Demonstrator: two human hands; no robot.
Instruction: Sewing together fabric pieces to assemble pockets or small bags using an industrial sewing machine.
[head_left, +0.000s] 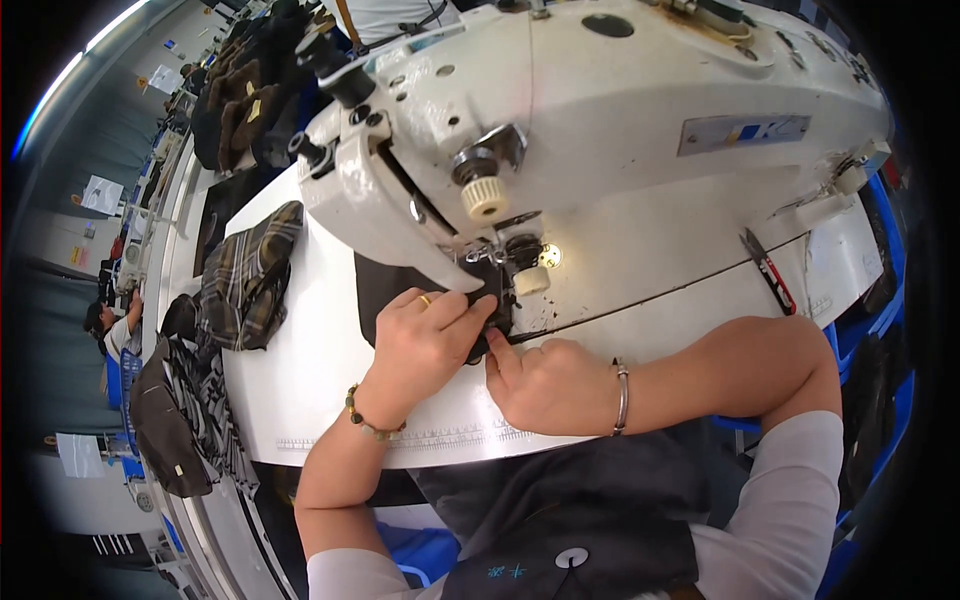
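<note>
At the far left of the frame I am picking out another person (125, 330), showing small in the background, while dark garments (172, 425) are lying heaped lower down, beside the worktop (300, 395). A plaid cloth piece (252, 275) is resting crumpled on the worktop, left of centre. Next, in the middle of the frame, the black cloth (383, 290) is lying flat at the needle end of the sewing machine (610, 120), whose white body is filling the upper centre and upper right. I am spreading the left hand (425, 335) over the black cloth, its fingers bending and pressing down; a ring (425, 300) and a beaded bracelet (355, 408) are showing on it. Just to its right I am bringing the right hand (550, 385) to the edge of the same cloth, forefinger pointing at the left fingertips and the other fingers curling under; I am not able to tell whether either hand is pinching the cloth. A metal bangle (620, 397) is circling the right wrist. Farther right, red-and-black snips (770, 275) are lying untouched on the worktop
</note>
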